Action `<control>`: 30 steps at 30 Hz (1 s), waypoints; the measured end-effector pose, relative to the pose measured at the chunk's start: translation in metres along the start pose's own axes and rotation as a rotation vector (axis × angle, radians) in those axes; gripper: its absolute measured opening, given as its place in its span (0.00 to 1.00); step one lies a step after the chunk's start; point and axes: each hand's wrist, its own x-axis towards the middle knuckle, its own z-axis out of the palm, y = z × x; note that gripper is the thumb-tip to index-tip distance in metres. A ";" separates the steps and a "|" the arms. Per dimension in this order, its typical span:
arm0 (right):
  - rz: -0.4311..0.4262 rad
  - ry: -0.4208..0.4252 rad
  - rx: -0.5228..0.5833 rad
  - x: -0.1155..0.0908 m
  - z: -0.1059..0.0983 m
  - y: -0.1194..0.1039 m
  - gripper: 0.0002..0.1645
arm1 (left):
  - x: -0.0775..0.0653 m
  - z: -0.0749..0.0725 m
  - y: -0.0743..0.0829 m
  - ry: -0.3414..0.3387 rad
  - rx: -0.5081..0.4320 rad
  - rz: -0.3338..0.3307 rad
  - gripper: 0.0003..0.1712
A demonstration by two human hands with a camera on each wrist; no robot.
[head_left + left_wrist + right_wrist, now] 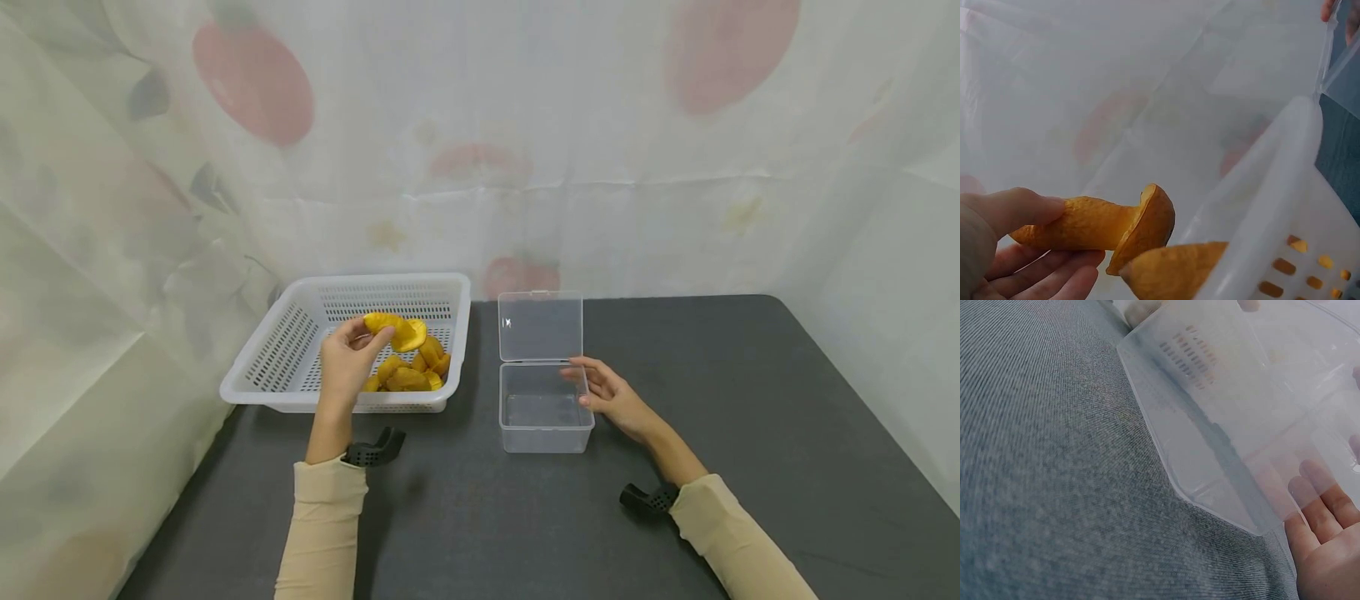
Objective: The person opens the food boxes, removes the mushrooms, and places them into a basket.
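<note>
My left hand (347,360) pinches a yellow mushroom (1100,226) by its stem, thumb on top and fingers beneath. The cap points to the right, above the white slotted basket (401,399). Several more yellow mushrooms (408,380) lie in the basket's right part; one pokes up near its rim in the left wrist view. To the right stands a clear plastic box (543,440), its hinged lid (540,327) raised at the back. Against the box's right side rests my right hand (613,403), fingers fairly straight and touching the wall. No mushroom shows inside the box.
Dark grey cloth (465,517) covers the table, with its right back corner (765,302) beyond the box. A pale curtain (480,125) with fruit prints hangs behind and at the left. Black wrist cameras (375,448) sit on both forearms.
</note>
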 end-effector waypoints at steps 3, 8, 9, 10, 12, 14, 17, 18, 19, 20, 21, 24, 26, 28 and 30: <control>0.004 0.002 -0.004 0.000 0.000 0.000 0.35 | 0.002 0.001 -0.005 -0.006 0.014 -0.012 0.25; 0.018 0.013 -0.010 0.000 0.001 -0.002 0.36 | 0.005 0.002 -0.015 -0.038 0.048 -0.020 0.24; 0.018 0.015 -0.011 0.001 0.001 -0.002 0.36 | 0.006 0.002 -0.016 -0.042 0.052 -0.016 0.23; 0.018 0.014 -0.011 0.001 0.002 -0.002 0.36 | 0.006 0.002 -0.018 -0.042 0.051 -0.014 0.23; 0.015 0.011 -0.008 0.000 0.002 -0.002 0.36 | 0.006 0.001 -0.020 -0.035 0.044 0.001 0.22; 0.010 0.006 -0.001 0.000 0.002 -0.002 0.36 | 0.005 0.000 -0.021 -0.021 0.041 0.011 0.21; 0.003 -0.004 0.011 -0.001 0.001 -0.002 0.36 | 0.003 -0.002 -0.022 -0.004 0.049 0.019 0.20; 0.001 -0.005 0.014 -0.001 0.001 -0.002 0.36 | 0.002 -0.002 -0.021 -0.001 0.054 0.023 0.19; 0.000 -0.004 0.014 -0.002 0.000 -0.002 0.36 | 0.002 -0.003 -0.021 0.000 0.054 0.028 0.19; 0.000 -0.001 0.014 -0.001 0.000 -0.002 0.36 | 0.001 -0.003 -0.020 0.001 0.054 0.037 0.19; 0.000 0.003 0.012 -0.001 0.000 -0.002 0.37 | 0.000 -0.002 -0.019 0.002 0.054 0.047 0.19; 0.014 0.026 0.003 0.000 -0.001 -0.004 0.38 | -0.003 0.000 -0.015 0.000 0.048 0.081 0.18; 0.027 0.045 -0.017 0.000 -0.002 -0.004 0.39 | -0.005 0.002 -0.011 -0.007 0.041 0.092 0.17; 0.051 0.065 -0.053 0.000 -0.003 -0.005 0.40 | -0.007 0.005 -0.010 -0.013 0.037 0.108 0.17; 0.064 0.081 -0.093 0.000 -0.003 -0.008 0.40 | -0.008 0.008 -0.008 -0.022 0.046 0.115 0.16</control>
